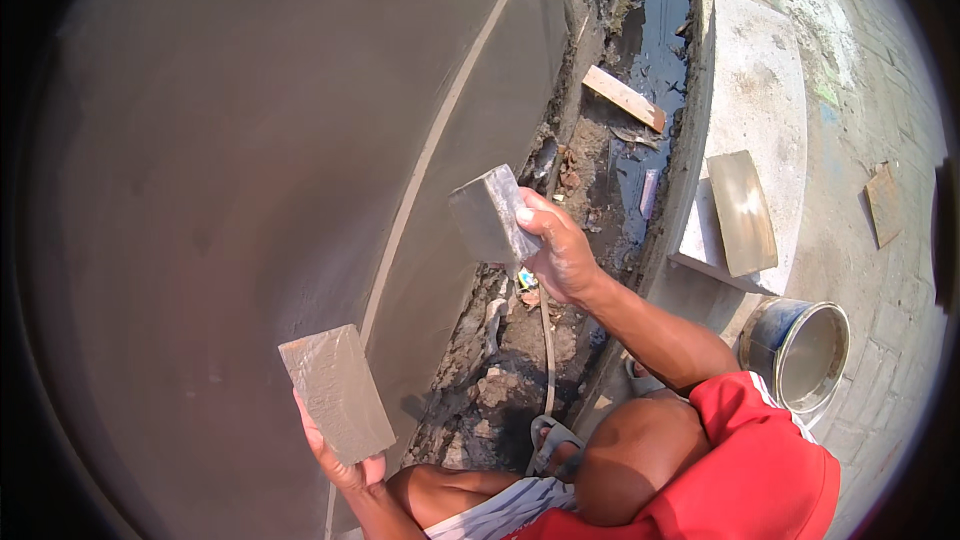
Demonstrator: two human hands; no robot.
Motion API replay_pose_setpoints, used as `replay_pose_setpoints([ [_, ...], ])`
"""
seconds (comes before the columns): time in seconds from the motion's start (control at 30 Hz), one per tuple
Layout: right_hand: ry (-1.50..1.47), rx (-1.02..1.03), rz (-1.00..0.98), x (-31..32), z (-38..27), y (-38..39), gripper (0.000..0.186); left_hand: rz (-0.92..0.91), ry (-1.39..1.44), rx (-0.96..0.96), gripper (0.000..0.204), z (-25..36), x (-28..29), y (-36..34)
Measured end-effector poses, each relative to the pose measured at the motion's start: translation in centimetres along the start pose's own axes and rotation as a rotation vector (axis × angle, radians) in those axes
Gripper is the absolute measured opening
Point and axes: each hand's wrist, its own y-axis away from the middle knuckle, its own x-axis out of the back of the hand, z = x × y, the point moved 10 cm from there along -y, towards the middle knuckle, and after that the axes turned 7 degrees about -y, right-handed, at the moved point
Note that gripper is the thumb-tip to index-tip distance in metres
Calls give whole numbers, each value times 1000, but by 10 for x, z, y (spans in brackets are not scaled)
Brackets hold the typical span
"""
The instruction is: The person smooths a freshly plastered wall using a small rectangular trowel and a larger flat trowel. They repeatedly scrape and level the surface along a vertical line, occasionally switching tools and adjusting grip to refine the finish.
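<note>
Head view, looking down a freshly plastered grey wall (pixel 250 140) that ran along an open, rubble-strewn drain trench (pixel 520 360).

Right hand (pixel 560 255): fingers were closed around one edge of a grey rectangular plastering float (pixel 487 213), thumb on the near side. The float's flat face was turned toward the wall and stood just beside it; contact could not be confirmed. Its long axis ran obliquely, upper right to lower left, and the tool lay to the left of the fingers, between hand and wall.

Left hand (pixel 340 460): fingers were wrapped from below around the bottom of a second flat rectangular board coated in grey mortar (pixel 335 392). Its long axis ran upper left to lower right, and its upper part projected above the fingertips. It was held close to the wall's lower part.

The right hand was the one nearer the raised vertical ridge (pixel 440 140) in the plaster.

Count: two hand-held boards, one per hand. One flat grey-brown board (pixel 742 212) lay on the pale concrete slab (pixel 760 90) across the trench. One metal bucket (pixel 797 350) stood beside that slab. One loose wooden plank (pixel 624 97) lay in the trench near dark standing water (pixel 655 50).
</note>
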Motion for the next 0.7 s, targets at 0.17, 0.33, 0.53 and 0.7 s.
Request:
replay_pose_setpoints([
  [0.17,-165,-46,-1,18,19,4,49,65,125,97,44,-15,12,8],
  [0.33,-141,-145,18,25,52,7,57,69,129,93,42,-16,22,5],
  [0.53,-236,-132,-5,21,54,13,46,-4,118,107,47,-9,44,13],
  [0.7,-245,-145,30,32,60,23,46,-97,376,180,38,-7,-11,13],
])
